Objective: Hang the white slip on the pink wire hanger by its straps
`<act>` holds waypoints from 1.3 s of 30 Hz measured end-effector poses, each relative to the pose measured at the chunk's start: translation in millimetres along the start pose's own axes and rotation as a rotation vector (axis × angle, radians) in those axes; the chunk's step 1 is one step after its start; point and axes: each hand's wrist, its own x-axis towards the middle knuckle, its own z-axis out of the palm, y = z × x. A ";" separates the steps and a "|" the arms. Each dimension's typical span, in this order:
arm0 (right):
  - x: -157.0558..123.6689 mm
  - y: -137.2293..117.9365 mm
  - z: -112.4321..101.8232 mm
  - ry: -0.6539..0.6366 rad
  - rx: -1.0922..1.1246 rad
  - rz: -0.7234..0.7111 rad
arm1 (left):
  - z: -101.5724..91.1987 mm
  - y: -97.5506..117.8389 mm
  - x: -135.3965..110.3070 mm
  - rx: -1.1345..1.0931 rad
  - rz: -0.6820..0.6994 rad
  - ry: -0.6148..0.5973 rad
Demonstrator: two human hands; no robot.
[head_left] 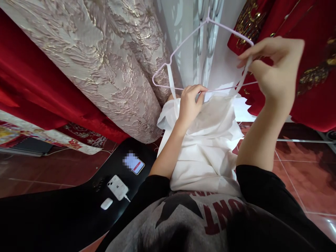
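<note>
A pale pink clothes hanger (189, 32) is held up in front of me, its hook pointing away. From it hangs a white garment (202, 157) with thin straps, which spreads down over my lap. One strap (172, 82) is looped over the hanger's left arm. My left hand (190, 103) is closed around the hanger's lower bar near its middle, close to the garment's top edge. At the hanger's right end, my right hand (275, 64) pinches the other strap (244, 74) between thumb and fingers. That hand covers the tip of the hanger's right arm.
Pale embossed fabric (110, 63) hangs at the left, with red cloth (52, 84) beside it. Red garments with gold decoration (315, 63) hang at the right. On a black bench (65, 213) lie a lit phone (138, 165), a white phone (117, 187) with a cable and a white case (106, 203).
</note>
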 end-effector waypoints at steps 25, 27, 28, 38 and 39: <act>-63.3 20.4 108.7 -0.005 -0.066 0.096 | -32.9 -22.6 -7.9 0.058 -0.111 0.270; -64.4 19.2 107.3 0.015 -0.076 0.081 | -43.0 -29.7 -9.7 0.076 -0.167 0.341; -65.1 18.3 106.8 0.027 -0.079 0.078 | -47.1 -30.6 -9.9 0.058 -0.191 0.316; -68.4 12.8 108.4 0.049 -0.003 0.096 | -71.5 -19.2 26.6 -0.381 -0.215 0.188; -68.6 12.8 108.1 0.052 -0.005 0.092 | -77.1 -18.0 30.4 -0.432 -0.250 0.132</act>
